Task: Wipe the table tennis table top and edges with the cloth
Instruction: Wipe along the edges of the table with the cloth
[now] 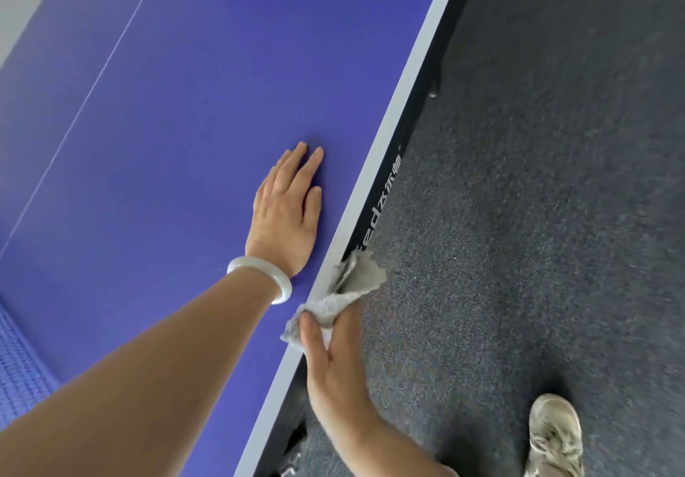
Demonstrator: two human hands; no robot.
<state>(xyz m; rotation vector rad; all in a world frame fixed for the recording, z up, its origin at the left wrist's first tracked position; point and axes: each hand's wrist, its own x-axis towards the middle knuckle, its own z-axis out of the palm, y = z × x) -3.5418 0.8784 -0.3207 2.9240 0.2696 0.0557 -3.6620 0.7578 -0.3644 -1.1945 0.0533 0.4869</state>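
Left grip lies flat, fingers straight, on the worktop; right grip pinches the cloth on the edge, which probably has most of its length left to wipe.

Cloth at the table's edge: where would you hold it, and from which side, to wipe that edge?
Take its bunched middle from the open floor side, as the right hand does. The cloth drapes over the edge of the table tennis table, so a thumb above and fingers beside likely keep it wrapped round.
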